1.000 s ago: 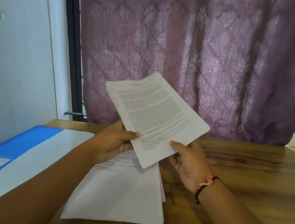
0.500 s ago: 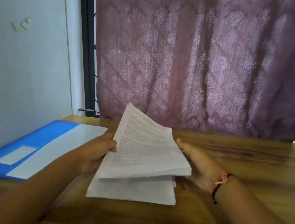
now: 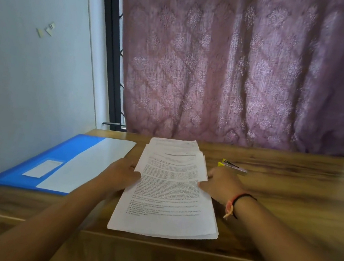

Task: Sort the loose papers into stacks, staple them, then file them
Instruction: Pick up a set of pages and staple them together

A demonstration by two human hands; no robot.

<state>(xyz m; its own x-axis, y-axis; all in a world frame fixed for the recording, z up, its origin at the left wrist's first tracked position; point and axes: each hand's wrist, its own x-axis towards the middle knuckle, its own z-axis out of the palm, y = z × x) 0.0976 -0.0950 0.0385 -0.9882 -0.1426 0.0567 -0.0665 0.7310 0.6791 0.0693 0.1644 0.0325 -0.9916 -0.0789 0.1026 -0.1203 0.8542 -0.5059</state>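
A stack of printed papers (image 3: 165, 218) lies on the wooden table (image 3: 292, 196) in front of me. On its far half rests a second, loosely fanned bundle of papers (image 3: 174, 162). My left hand (image 3: 121, 175) holds the left edge of this bundle, with fingers tucked at the paper. My right hand (image 3: 221, 184), a red-and-black thread band on its wrist, pinches the right edge. A yellow and silver stapler (image 3: 232, 166) lies just behind my right hand. A blue file folder (image 3: 29, 172) lies at the table's left.
A white sheet (image 3: 92, 162) lies on the blue folder, beside the paper stack. A purple patterned curtain (image 3: 233, 72) hangs behind the table, and a white wall (image 3: 19, 59) closes the left side. The table's front edge is close under the stack.
The bundle I held tilted up in the air has come down flat onto the stack on the table. Both hands have stayed at its sides. The stapler has come into view.
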